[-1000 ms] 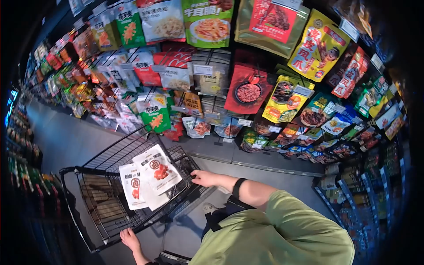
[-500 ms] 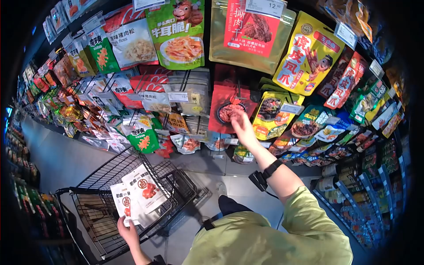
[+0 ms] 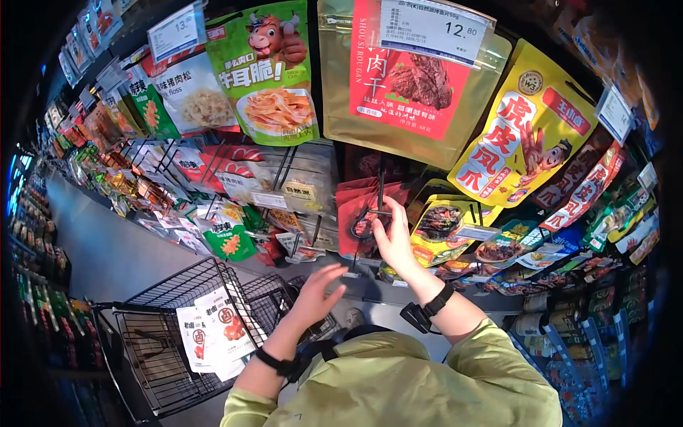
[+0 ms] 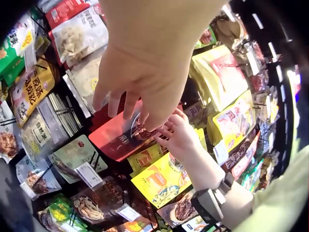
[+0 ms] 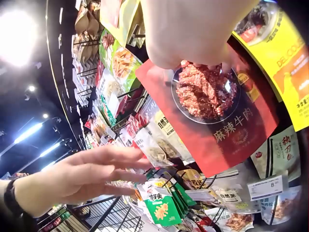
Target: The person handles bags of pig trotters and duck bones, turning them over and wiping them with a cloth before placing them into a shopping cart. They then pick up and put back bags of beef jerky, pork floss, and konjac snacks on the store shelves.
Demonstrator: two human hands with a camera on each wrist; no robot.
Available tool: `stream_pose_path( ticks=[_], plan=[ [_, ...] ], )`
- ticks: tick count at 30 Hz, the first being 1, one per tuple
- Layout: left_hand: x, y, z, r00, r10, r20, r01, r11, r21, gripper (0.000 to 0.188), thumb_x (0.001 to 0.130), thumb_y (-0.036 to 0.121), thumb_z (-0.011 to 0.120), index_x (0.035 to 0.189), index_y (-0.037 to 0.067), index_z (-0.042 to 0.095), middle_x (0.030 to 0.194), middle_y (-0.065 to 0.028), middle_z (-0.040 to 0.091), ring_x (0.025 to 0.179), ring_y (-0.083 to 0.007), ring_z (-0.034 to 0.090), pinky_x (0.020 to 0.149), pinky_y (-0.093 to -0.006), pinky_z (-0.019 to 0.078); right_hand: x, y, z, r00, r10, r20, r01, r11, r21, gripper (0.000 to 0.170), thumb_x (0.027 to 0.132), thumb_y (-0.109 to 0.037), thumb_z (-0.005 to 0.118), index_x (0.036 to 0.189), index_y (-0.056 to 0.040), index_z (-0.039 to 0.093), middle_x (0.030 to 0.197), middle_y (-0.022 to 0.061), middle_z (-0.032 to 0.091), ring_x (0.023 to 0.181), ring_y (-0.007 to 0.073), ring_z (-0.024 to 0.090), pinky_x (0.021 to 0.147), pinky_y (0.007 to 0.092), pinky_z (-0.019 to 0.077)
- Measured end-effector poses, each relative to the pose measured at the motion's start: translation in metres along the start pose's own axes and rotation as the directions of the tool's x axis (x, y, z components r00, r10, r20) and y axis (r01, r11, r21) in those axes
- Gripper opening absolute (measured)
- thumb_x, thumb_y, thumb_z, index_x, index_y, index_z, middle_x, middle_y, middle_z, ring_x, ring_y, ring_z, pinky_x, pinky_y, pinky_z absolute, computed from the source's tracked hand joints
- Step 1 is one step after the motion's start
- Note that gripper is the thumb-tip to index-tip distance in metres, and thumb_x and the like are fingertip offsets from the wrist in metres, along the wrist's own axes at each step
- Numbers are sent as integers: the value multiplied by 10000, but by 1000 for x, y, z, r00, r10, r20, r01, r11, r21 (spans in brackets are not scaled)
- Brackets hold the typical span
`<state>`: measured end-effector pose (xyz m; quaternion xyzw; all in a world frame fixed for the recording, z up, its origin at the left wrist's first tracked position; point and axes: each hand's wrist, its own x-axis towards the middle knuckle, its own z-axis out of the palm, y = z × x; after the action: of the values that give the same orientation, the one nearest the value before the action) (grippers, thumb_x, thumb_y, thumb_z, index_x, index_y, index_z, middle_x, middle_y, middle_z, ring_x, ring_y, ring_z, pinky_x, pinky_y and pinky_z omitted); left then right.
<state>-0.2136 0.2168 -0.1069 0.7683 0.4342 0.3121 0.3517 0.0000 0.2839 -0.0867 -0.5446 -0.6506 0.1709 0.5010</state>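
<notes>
In the head view my right hand [image 3: 395, 238] is at a red pouch [image 3: 348, 231] hanging on a display hook, fingers bent at its right side by the hook's end. The right wrist view shows the same red pouch [image 5: 212, 140] from close by, tilted, with a picture of shredded meat in a bowl; the hand covers its top edge. My left hand [image 3: 318, 295] is raised between the cart and the shelf, holding nothing, fingers extended toward the pouch. From the left wrist, this left hand [image 4: 145, 82] overlaps the pouch's upper part.
A black wire shopping cart [image 3: 135, 313] stands at lower left, with white pouches [image 3: 228, 324] in it. Around the red pouch hang a yellow pouch [image 3: 437, 228], a large gold pouch [image 3: 341, 92] above and a green pouch [image 3: 277, 78]. Hooks and price tags [image 3: 437, 32] stick out between them.
The right hand left the cart's edge and reached up to the red pouch. The left hand came off the cart and rose toward the shelf. The view moved nearer to the display.
</notes>
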Motion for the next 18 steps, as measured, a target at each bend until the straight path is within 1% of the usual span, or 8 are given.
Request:
stream_pose_path(
  ticks=[2,5,6,10,12,13,14,18],
  plan=[
    [31,-6,11,991,124,41,-125,992,20,480,790,140,616,1246,81,477,1182,-170,526,1068,-339,508,912,-382,402,2,6,0,999,-32,-14,32,999,-1,441,823,-57,540,1237,-22,392,1138,150,450,1042,254,480,903,339,388],
    [59,-16,17,993,41,112,-34,997,-69,548,794,181,615,1299,94,424,1174,-174,527,1072,-339,504,922,-384,391,-6,21,1,996,86,-29,-83,991,105,357,802,-43,522,1151,-12,456,1044,168,489,977,289,513,868,364,413],
    [65,-20,18,991,90,95,-84,994,-66,563,794,194,610,1310,95,408,1161,-179,531,1084,-338,498,918,-384,393,-10,29,1,998,53,-27,-51,996,71,280,800,-39,513,1076,0,478,1021,174,498,974,301,514,865,366,414],
    [77,-35,22,988,95,123,-84,992,-91,607,794,169,602,1345,105,357,1180,-182,509,1100,-337,487,930,-393,387,-35,65,2,968,221,122,-211,973,-89,205,792,-38,495,991,10,485,992,190,519,979,354,515,872,375,420],
    [80,-41,24,989,72,129,-57,992,-116,629,793,163,602,1360,109,334,1199,-181,495,1105,-337,483,935,-396,384,-48,92,12,901,371,224,-329,922,-203,196,787,-53,506,974,4,494,1012,195,533,997,364,518,880,394,418],
    [82,-43,25,989,65,136,-47,990,-132,644,791,151,609,1367,111,326,1231,-184,475,1133,-330,467,952,-385,375,-51,106,17,860,440,257,-367,885,-287,266,804,-75,516,1058,3,506,1046,188,556,973,314,560,843,366,445],
    [82,-45,27,988,58,141,-37,988,-147,658,789,138,616,1375,112,318,1262,-187,455,1161,-322,451,968,-373,366,-55,119,21,857,441,267,-362,884,-297,266,804,-75,516,1058,3,506,1046,188,556,973,314,560,843,366,445],
    [86,-60,41,996,63,70,-51,984,-170,685,780,146,623,1385,138,302,1269,-194,444,1173,-341,435,978,-377,361,-54,143,38,690,588,423,-411,799,-440,412,825,-111,503,1221,-13,443,1180,236,510,1130,342,493,926,362,407]
  ],
)
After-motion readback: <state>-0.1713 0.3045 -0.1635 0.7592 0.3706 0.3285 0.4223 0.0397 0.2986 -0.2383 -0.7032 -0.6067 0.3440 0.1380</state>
